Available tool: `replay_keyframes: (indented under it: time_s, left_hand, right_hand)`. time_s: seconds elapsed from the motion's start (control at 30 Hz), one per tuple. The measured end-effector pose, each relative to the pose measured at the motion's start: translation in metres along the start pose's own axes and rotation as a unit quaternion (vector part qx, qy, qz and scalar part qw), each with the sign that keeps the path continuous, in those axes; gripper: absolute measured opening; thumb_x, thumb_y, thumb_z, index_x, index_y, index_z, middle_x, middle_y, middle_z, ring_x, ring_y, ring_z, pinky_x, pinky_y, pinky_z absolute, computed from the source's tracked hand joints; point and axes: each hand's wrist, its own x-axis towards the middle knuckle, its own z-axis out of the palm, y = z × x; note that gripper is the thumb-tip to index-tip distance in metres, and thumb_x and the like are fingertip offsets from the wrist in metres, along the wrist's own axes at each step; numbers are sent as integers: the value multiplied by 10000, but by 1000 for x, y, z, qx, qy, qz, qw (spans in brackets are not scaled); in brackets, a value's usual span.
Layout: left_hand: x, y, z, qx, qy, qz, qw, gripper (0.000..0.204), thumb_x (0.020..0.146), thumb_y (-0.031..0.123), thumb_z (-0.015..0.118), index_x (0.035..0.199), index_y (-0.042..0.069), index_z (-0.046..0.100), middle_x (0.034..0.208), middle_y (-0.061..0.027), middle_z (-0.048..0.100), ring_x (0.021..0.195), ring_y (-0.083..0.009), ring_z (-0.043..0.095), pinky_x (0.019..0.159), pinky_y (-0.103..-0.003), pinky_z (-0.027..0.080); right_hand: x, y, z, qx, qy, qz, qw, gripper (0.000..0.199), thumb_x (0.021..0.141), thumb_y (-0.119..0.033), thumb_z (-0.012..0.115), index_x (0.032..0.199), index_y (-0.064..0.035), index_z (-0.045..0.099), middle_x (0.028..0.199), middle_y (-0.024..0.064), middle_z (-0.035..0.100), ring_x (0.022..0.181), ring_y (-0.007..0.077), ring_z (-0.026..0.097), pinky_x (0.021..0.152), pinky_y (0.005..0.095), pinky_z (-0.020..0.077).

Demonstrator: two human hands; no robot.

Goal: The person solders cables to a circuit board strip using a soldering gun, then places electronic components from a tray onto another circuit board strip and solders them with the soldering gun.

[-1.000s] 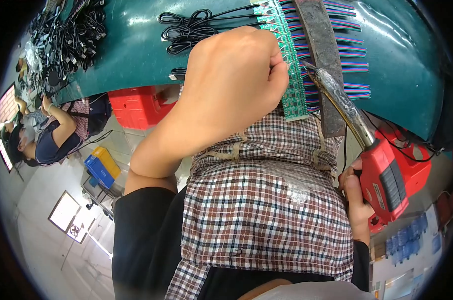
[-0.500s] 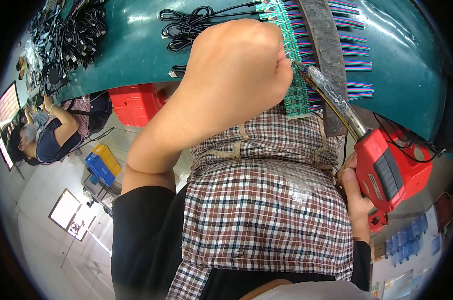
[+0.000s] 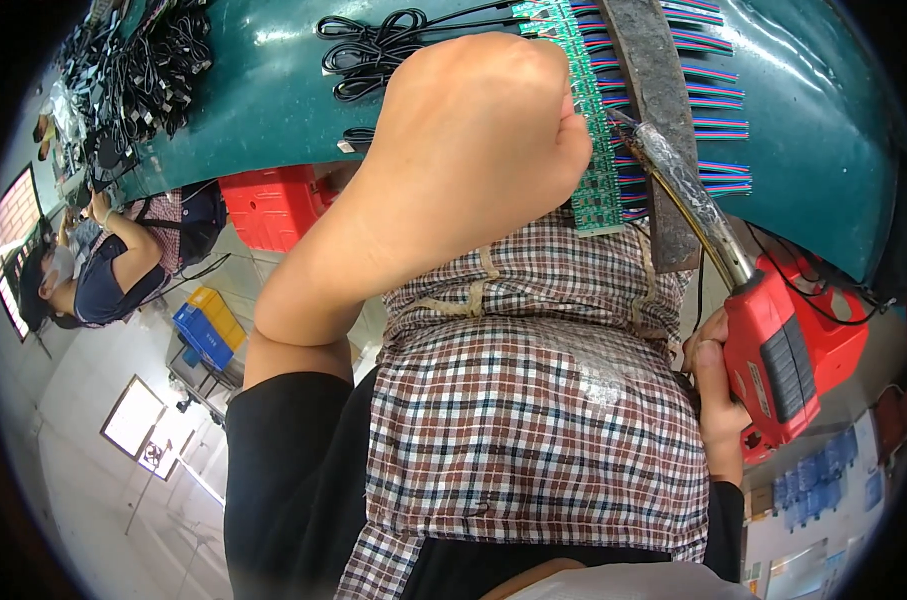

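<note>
My left hand (image 3: pixel 478 135) is closed above the left edge of a long green circuit board strip (image 3: pixel 597 195). Its back faces up, so whatever the fingers pinch is hidden beneath it. In my right hand (image 3: pixel 715 390) is the grip of a red soldering gun (image 3: pixel 763 345), whose long metal barrel points up and left. The gun's tip hovers around the board's right edge; whether it touches cannot be told. Multicoloured ribbon wires (image 3: pixel 721 130) run out from the board's right side, under a dark metal bar (image 3: pixel 663 120) lying across them.
Bundled black cables (image 3: pixel 373 45) lie left of the board on the green table (image 3: pixel 263 100). A large heap of black cables (image 3: pixel 158 70) covers the far left. Red stools (image 3: pixel 268 208) stand under the table edge. Another person (image 3: pixel 123 260) works at the left.
The soldering gun's tip has drawn back to the right from beside my left thumb, with the gun body shifting slightly right. My left hand and the board have moved only a little.
</note>
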Motion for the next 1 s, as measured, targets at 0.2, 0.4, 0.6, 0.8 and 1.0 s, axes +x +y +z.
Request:
replay_keyframes:
  time_s: [0.2,0.4,0.6,0.8,1.0]
  left_hand:
    - [1,2,1,5,0,6,1000,135,701,99,676,620,9,615,606,-152,605,583,-340,637,546,-424,527]
    - [1,2,2,7,-2,0,1000,137,703,104,682,628,5,624,610,-156,614,586,-338,645,549,-422,533]
    - [0,2,1,7,0,-1,1000,143,707,110,683,627,6,626,614,-160,618,590,-340,649,551,-423,534]
    - [1,3,2,9,-8,-5,1000,147,708,114,680,627,4,627,614,-166,618,592,-342,649,549,-423,533]
    - [1,3,1,9,-4,-2,1000,153,707,110,677,618,3,613,610,-169,613,589,-347,647,544,-426,532]
  right_hand:
    - [-4,4,-2,-5,-6,1,1000,120,919,65,539,1017,-5,540,908,67,505,723,140,458,636,293,388]
    - [-2,4,-1,-15,28,76,997,293,857,-98,767,1131,-13,705,1024,122,712,912,235,688,813,355,534]
    - [-1,6,2,-42,50,10,998,268,835,-87,777,1082,-12,707,930,110,696,833,237,676,749,353,526]
    - [-5,1,-4,-20,47,79,996,271,857,-121,769,1102,-23,707,948,103,707,841,243,687,776,359,540]
    - [-7,2,-9,-41,10,62,997,282,870,-153,766,1114,-23,705,992,113,708,894,249,688,825,358,539]
